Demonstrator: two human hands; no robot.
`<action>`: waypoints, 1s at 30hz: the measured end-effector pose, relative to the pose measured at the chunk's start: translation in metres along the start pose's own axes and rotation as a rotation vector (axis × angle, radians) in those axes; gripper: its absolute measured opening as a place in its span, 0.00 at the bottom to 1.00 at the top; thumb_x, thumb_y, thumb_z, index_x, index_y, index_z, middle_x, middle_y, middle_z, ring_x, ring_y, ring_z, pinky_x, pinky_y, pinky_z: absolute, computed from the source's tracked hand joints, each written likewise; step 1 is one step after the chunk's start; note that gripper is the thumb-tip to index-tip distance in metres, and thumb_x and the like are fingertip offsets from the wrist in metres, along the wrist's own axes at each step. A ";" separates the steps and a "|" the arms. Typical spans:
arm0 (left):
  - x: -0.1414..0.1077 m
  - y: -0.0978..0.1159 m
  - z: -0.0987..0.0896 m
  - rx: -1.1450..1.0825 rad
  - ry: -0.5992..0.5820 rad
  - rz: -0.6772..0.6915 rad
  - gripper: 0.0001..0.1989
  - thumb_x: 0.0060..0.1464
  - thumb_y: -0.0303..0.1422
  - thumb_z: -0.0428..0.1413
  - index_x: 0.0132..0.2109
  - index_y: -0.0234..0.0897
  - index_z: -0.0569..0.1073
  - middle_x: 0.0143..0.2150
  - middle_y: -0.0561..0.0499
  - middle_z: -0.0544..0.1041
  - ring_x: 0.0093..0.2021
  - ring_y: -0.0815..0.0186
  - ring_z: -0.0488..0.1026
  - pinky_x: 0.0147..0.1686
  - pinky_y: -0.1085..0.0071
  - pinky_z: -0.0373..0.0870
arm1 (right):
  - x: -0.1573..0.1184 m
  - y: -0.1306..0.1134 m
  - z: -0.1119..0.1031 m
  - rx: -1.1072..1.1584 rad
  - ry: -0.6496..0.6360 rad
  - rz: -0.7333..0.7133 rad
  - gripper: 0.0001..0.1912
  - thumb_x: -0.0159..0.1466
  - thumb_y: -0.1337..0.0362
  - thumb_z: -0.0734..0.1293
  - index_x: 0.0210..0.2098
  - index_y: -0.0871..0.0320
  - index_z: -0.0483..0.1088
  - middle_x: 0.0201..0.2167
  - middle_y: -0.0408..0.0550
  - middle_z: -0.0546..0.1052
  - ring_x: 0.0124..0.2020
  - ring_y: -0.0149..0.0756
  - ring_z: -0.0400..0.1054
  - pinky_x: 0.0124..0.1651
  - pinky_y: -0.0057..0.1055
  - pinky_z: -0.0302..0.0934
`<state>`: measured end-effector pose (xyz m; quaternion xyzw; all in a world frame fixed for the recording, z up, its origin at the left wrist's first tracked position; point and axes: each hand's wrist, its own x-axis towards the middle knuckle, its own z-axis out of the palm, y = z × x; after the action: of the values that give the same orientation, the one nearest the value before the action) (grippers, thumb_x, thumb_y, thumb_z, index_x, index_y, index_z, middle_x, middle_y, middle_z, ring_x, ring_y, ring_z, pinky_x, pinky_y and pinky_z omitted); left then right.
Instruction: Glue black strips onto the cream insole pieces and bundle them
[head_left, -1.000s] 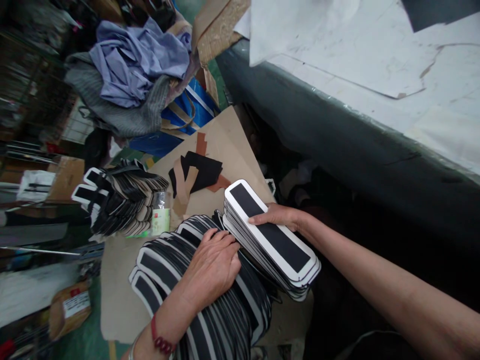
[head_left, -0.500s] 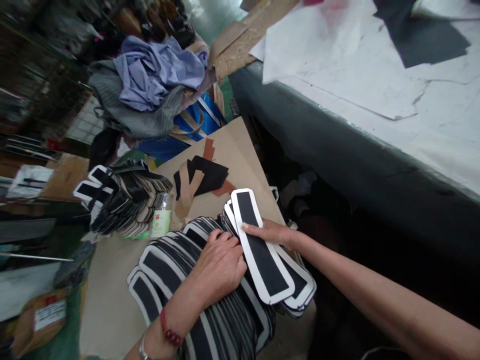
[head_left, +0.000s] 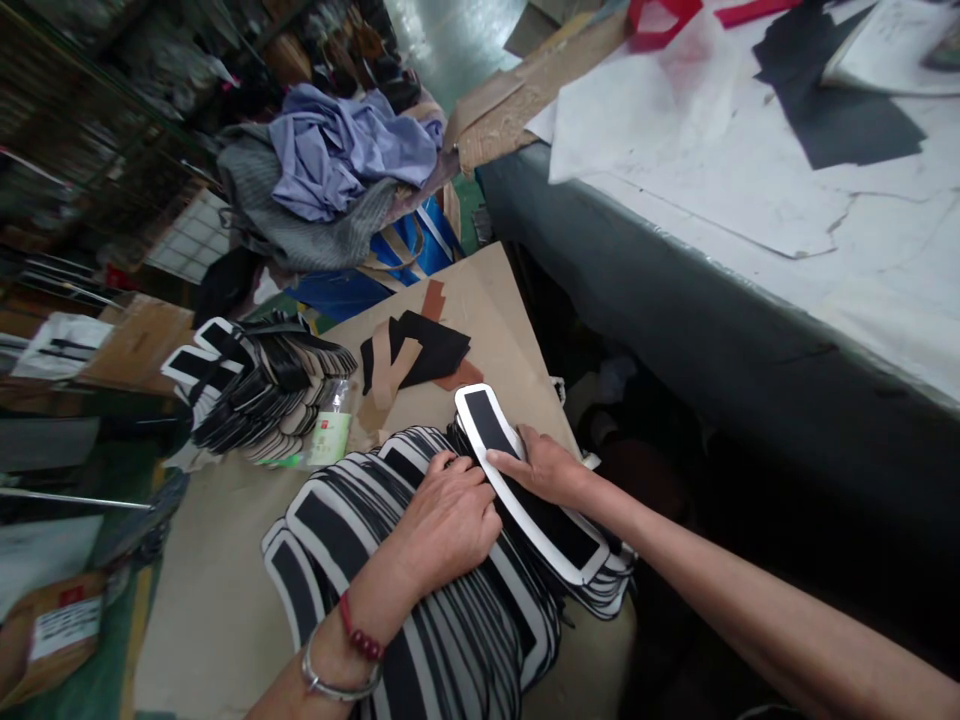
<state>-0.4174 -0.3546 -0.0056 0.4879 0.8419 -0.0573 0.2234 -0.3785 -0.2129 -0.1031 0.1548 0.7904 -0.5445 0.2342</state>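
My right hand (head_left: 551, 468) grips a long black panel with a white border and rounded corners (head_left: 491, 425), thumb on its upper face and fingers at its right edge. The panel looks bent along its length and lies over a pile of like panels (head_left: 611, 590). Close to its left, my left hand (head_left: 454, 515) rests with curled fingers on a wide fanned row of such black-and-white panels (head_left: 337, 530). The fingertips of my left hand press in among the panels' edges; exactly which panels they pinch is hidden.
Another bundle of panels (head_left: 255, 385) stands at the table's left side, beside a clear bottle with a green label (head_left: 330, 430). Black and tan scraps (head_left: 424, 350) lie behind. A higher white-covered table (head_left: 712, 190) runs along the right. Clothes (head_left: 345, 150) are heaped at the back.
The panel in my right hand has come down and turned more on its edge against the pile. My left hand stays on the fanned row. The whole view has shifted slightly.
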 end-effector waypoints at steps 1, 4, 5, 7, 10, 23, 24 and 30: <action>0.000 0.000 0.001 -0.002 0.003 0.000 0.11 0.55 0.28 0.46 0.30 0.37 0.73 0.35 0.48 0.75 0.40 0.59 0.67 0.50 0.56 0.56 | -0.001 -0.002 -0.002 0.028 -0.009 0.010 0.45 0.56 0.34 0.59 0.57 0.66 0.58 0.48 0.65 0.70 0.49 0.54 0.66 0.50 0.42 0.59; -0.001 0.000 0.001 0.008 0.010 0.000 0.12 0.55 0.27 0.46 0.30 0.36 0.73 0.33 0.47 0.74 0.40 0.60 0.67 0.50 0.56 0.56 | -0.002 -0.006 -0.008 0.035 -0.068 0.031 0.55 0.45 0.30 0.65 0.60 0.63 0.56 0.49 0.64 0.70 0.50 0.56 0.65 0.49 0.44 0.59; -0.002 0.000 0.001 0.011 0.011 0.000 0.12 0.54 0.27 0.46 0.30 0.36 0.73 0.33 0.47 0.74 0.40 0.60 0.67 0.50 0.56 0.56 | -0.001 -0.006 -0.010 0.015 -0.098 0.026 0.57 0.43 0.30 0.66 0.60 0.62 0.56 0.49 0.63 0.70 0.50 0.56 0.65 0.50 0.44 0.59; -0.003 0.000 0.000 0.007 0.013 0.006 0.11 0.54 0.27 0.46 0.31 0.35 0.73 0.34 0.47 0.75 0.41 0.60 0.67 0.51 0.56 0.55 | 0.000 -0.004 -0.013 -0.052 -0.134 0.001 0.56 0.43 0.32 0.68 0.60 0.61 0.56 0.50 0.63 0.68 0.52 0.57 0.63 0.51 0.45 0.58; -0.003 0.001 0.000 -0.020 0.009 0.014 0.11 0.54 0.27 0.46 0.35 0.36 0.74 0.36 0.47 0.75 0.42 0.60 0.68 0.52 0.57 0.55 | 0.000 0.002 -0.010 -0.188 -0.064 -0.032 0.50 0.48 0.38 0.69 0.60 0.65 0.57 0.52 0.66 0.64 0.55 0.58 0.59 0.54 0.44 0.55; -0.003 0.001 0.000 -0.052 0.042 0.015 0.12 0.52 0.26 0.47 0.40 0.37 0.75 0.40 0.47 0.76 0.44 0.60 0.69 0.53 0.57 0.55 | -0.010 0.009 -0.004 -0.232 0.037 -0.129 0.55 0.44 0.60 0.75 0.65 0.60 0.46 0.52 0.60 0.65 0.51 0.50 0.63 0.50 0.36 0.57; -0.003 0.001 0.000 -0.051 0.043 0.017 0.13 0.52 0.26 0.47 0.41 0.37 0.75 0.41 0.48 0.76 0.45 0.60 0.69 0.53 0.57 0.54 | -0.010 0.010 -0.007 -0.205 0.043 -0.142 0.54 0.44 0.61 0.75 0.64 0.61 0.47 0.51 0.59 0.66 0.50 0.49 0.65 0.49 0.35 0.58; -0.001 0.002 0.002 -0.016 0.037 0.028 0.13 0.53 0.26 0.48 0.41 0.37 0.75 0.41 0.48 0.77 0.46 0.60 0.69 0.53 0.58 0.53 | -0.019 0.004 -0.021 -0.141 0.092 -0.029 0.36 0.49 0.59 0.69 0.55 0.61 0.59 0.35 0.53 0.75 0.39 0.46 0.70 0.40 0.33 0.60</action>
<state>-0.4142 -0.3550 -0.0062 0.4988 0.8393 -0.0384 0.2126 -0.3642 -0.1920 -0.0900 0.1513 0.8388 -0.4832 0.2000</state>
